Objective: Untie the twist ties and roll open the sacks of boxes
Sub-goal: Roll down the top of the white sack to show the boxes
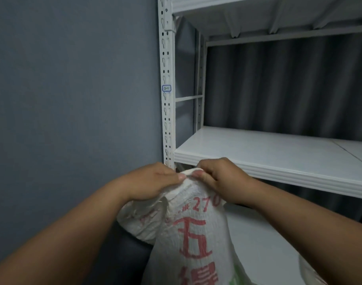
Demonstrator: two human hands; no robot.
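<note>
Both hands are pinching the gathered neck of the sack (188, 233), which is standing in front of the shelf (268, 155). The left hand (153, 182) is gripping cloth below the neck; the right hand (219, 175) is curling its fingers round the top. No tie is showing. The left should be holding steady while the right is unwinding. The sack's contents are staying hidden.

white woven plastic sack (196, 233), 6 o'clock: red "270" over large red Chinese characters, partly cut off | white slotted metal shelf upright (167, 120), 12 o'clock: blue-bordered label "2-1"
</note>
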